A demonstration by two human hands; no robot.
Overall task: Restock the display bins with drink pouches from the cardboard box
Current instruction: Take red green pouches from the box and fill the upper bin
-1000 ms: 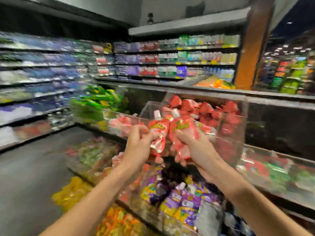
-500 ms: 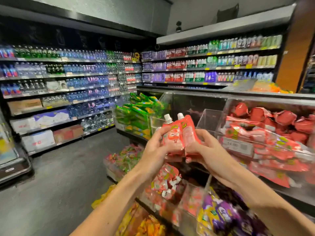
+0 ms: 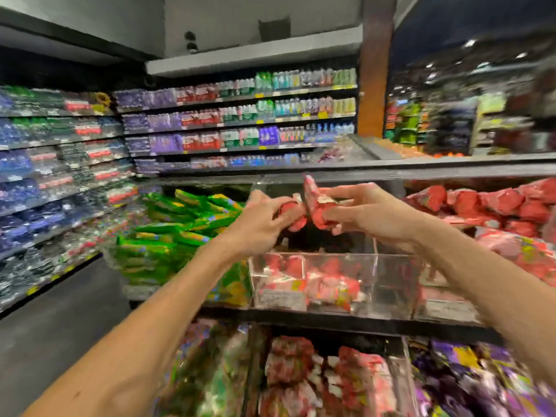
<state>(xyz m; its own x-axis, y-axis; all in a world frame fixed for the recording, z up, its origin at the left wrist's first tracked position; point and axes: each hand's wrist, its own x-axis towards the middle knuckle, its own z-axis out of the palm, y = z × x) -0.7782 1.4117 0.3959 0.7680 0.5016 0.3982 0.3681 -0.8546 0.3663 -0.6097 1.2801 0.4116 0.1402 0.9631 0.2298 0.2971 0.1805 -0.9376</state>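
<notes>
My left hand (image 3: 258,221) and my right hand (image 3: 370,212) are both raised over a clear plastic display bin (image 3: 391,284) on the upper tier. Each hand grips red drink pouches (image 3: 316,206), and the two bundles touch between the hands. The bin below them holds only a few red pouches (image 3: 328,284) at its bottom. The cardboard box is out of view. The picture is blurred by motion.
Green pouches (image 3: 180,233) fill the bin to the left, and a heap of red pouches (image 3: 496,206) fills the bin to the right. Lower bins hold red-and-white (image 3: 325,377) and purple pouches (image 3: 469,377). Shelves of bottled drinks (image 3: 240,115) line the back and left walls.
Both hands moved up and forward with the red pouches, from chest height to above the half-filled clear bin. The pouches have tipped from upright to lying sideways between the hands.
</notes>
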